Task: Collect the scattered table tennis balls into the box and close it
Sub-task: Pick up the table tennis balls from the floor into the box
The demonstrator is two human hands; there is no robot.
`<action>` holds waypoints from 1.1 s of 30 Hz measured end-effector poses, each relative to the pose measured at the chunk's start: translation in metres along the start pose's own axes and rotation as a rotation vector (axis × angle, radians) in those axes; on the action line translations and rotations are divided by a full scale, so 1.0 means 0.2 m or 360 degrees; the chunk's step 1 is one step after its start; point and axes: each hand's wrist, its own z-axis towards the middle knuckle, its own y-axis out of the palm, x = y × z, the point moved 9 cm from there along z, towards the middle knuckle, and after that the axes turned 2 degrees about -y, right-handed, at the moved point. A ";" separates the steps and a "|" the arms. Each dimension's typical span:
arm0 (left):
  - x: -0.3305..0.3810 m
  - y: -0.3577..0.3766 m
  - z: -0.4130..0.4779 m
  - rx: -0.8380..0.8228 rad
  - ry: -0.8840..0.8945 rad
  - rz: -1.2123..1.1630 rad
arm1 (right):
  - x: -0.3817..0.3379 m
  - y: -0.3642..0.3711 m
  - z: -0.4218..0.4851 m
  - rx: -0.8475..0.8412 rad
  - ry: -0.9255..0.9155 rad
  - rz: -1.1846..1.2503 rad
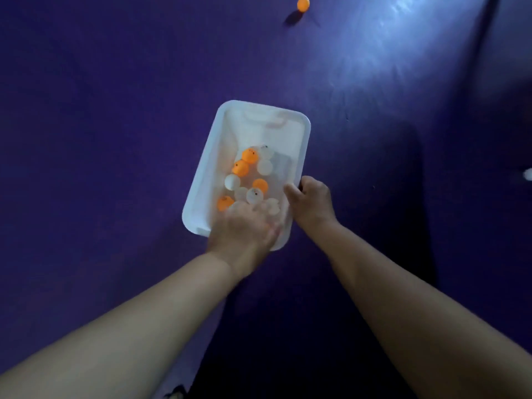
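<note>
Over the near end of the white translucent plastic box (205, 168), the left hand (244, 223) hung blurred above orange and white table tennis balls (240, 168); whether it held one I could not tell. The right hand (312, 201) gripped the box's right rim. Its long axis ran away from the person. Far ahead across open dark purple worktop (115, 110) lay a loose orange ball (303, 3); a white ball (528, 174) sat far right, nearer the right hand.

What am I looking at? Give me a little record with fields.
surface: purple
box: white, open, no lid in view
balls: orange and white, mixed inside box
left hand: over box's near end, blurred
right hand: grips box's right rim
loose ball: orange, far from box at top edge
</note>
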 end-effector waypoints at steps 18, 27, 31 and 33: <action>0.47 -1.53 -0.16 -0.0269 -0.0713 -0.0138 | -0.72 -1.43 -0.85 -0.0012 0.0300 0.0072; 1.35 -1.31 0.02 -0.0514 -0.0566 -0.0493 | -0.13 -2.16 -0.93 0.0140 0.0512 0.0214; 1.76 -1.14 0.14 -0.0556 -0.0579 -0.0606 | 0.17 -2.51 -0.88 0.0163 0.0557 0.0195; 1.97 -1.04 0.22 -0.0570 -0.0595 -0.0653 | 0.33 -2.70 -0.81 0.0152 0.0565 0.0087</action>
